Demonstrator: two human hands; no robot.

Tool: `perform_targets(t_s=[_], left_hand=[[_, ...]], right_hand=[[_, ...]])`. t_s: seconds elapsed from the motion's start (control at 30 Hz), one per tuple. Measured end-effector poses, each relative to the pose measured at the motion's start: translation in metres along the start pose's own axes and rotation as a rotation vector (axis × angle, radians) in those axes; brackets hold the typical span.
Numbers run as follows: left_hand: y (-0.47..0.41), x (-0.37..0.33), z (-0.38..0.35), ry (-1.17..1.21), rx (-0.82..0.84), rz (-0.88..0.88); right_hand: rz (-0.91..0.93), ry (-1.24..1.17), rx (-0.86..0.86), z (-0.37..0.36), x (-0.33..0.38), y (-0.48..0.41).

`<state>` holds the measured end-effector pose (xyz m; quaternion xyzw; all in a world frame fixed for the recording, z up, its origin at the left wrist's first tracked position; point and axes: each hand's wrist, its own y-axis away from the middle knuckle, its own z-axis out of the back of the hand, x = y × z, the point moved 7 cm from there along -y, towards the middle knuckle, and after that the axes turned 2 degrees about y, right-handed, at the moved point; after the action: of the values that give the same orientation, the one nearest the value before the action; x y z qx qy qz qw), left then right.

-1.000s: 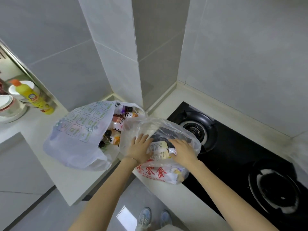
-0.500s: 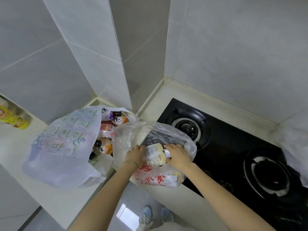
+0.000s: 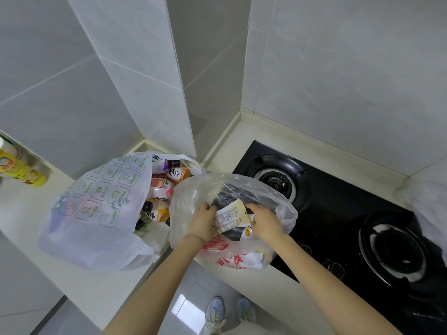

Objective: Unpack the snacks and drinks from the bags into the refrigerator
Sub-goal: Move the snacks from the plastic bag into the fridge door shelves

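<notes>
Your left hand and right hand both grip a dark snack packet with a pale label in the mouth of the clear bag on the counter, which touches the black gas hob, with the white bag of bottles just to its left.

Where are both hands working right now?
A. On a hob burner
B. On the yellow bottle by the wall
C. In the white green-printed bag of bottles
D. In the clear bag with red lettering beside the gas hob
D: the left hand and the right hand both grip a dark snack packet with a pale label at the mouth of the clear bag, which sits beside the gas hob.
</notes>
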<state>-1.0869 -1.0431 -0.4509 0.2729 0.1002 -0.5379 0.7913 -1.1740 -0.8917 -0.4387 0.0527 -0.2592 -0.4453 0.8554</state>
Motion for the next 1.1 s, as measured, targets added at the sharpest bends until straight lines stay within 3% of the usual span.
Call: perform_targets(t_s=[0.2, 0.33, 0.53, 0.67, 0.97, 1.1], left_hand=[[0.014, -0.012, 0.037, 0.248, -0.064, -0.084], [0.031, -0.022, 0.054, 0.318, -0.059, -0.189], [0.062, -0.036, 0.097, 0.743, -0.165, -0.161], [0.078, -0.036, 0.125, 0.837, -0.271, -0.165], [0.077, 0.006, 0.128, 0.943, -0.411, 0.001], [0.077, 0.010, 0.130, 0.950, -0.424, 0.009]], right_hand=[[-0.054, -0.076, -0.002, 0.004, -0.014, -0.003], [0.005, 0.087, -0.007, 0.004, -0.006, -0.005], [0.152, 0.202, 0.095, -0.018, 0.019, -0.010], [0.142, 0.266, 0.180, -0.040, 0.022, -0.015], [0.131, 0.437, 0.157, -0.054, 0.026, -0.020], [0.173, 0.274, 0.107, -0.041, 0.036, -0.018]])
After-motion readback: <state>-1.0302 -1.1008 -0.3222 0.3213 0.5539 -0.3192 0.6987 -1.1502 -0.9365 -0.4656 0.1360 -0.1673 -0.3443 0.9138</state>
